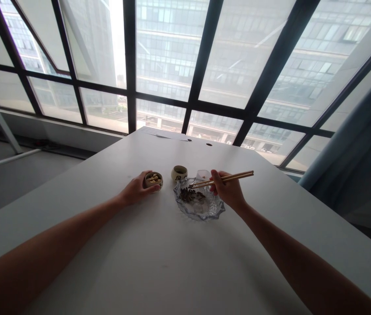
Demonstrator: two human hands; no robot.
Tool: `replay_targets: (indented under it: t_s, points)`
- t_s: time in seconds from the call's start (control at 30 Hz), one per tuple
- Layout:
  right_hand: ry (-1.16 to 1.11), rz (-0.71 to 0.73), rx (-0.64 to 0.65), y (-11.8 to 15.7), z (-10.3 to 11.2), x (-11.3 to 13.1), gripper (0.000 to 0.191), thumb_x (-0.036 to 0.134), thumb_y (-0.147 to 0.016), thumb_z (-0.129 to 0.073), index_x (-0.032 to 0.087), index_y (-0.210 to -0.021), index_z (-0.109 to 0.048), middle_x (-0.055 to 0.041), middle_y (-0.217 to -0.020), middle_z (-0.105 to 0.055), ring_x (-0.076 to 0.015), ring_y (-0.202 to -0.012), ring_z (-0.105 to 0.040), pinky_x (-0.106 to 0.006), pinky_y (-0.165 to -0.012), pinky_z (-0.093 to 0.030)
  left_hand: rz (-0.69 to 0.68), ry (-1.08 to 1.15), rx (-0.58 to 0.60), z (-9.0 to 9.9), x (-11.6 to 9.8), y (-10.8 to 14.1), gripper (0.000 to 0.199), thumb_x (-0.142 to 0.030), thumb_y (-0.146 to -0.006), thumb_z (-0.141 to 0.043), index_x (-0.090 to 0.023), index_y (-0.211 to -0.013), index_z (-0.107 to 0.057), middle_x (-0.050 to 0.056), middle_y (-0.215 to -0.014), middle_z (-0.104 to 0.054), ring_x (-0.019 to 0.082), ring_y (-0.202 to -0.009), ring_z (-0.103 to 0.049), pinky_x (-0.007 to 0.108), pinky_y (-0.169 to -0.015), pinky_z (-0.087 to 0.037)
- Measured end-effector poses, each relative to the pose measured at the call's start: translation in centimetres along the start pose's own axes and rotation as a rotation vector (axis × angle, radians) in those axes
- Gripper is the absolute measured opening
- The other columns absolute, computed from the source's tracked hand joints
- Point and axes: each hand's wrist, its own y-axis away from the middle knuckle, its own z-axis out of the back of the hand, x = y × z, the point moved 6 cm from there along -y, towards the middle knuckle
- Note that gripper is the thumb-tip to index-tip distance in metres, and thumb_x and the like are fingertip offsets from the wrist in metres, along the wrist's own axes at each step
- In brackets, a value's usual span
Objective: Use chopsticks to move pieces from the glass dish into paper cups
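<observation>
My left hand (139,189) is wrapped around a small cup (158,184) that holds pale nut-like pieces (153,178). In my right hand (226,190) is a pair of wooden chopsticks (238,176), their tips pointing left over a clear glass dish (213,213) with a wavy rim. Dark brown, seed-like pieces (187,195) lie heaped in the dish, and the tips are at or just above them. Whether a piece is pinched between the tips is too small to tell. Behind the dish stands a second small cup (179,172) with dark marks on its side.
A small translucent cup (203,174) is behind the dish, partly covered by my right hand. All this stands on a white table (159,262). Papers (162,134) lie at its far end, near two dark holes. Large windows rise beyond, and a blue curtain (346,144) hangs at right.
</observation>
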Motion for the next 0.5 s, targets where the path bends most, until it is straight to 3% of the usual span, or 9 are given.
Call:
replay_targets:
  t_s: [0.3, 0.5]
  points:
    - [-0.338, -0.159, -0.152, -0.4, 4.2, -3.9, 0.059, 0.074, -0.071, -0.07, 0.016, -0.066, -0.065, -0.0042, -0.043, -0.062, -0.0122, -0.031, -0.051, -0.022, -0.029, -0.04, 0.005, -0.026, 0.0, 0.0, -0.3, 0.0, 0.093, -0.076, -0.066, -0.07, -0.015, -0.134, -0.051, 0.017, -0.119, -0.071, 0.034, -0.109, -0.069, 0.048, -0.098, -0.053]
    - [-0.256, -0.031, -0.161, 1.1, 7.1, -2.0, 0.059, 0.074, -0.078, -0.064, 0.016, -0.068, -0.065, -0.0032, -0.044, -0.062, -0.0107, -0.031, -0.05, -0.022, -0.031, -0.04, 0.036, -0.089, -0.028, 0.2, 0.1, 0.0, 0.096, -0.078, -0.064, -0.069, -0.013, -0.134, -0.052, 0.017, -0.12, -0.071, 0.033, -0.108, -0.069, 0.045, -0.096, -0.054]
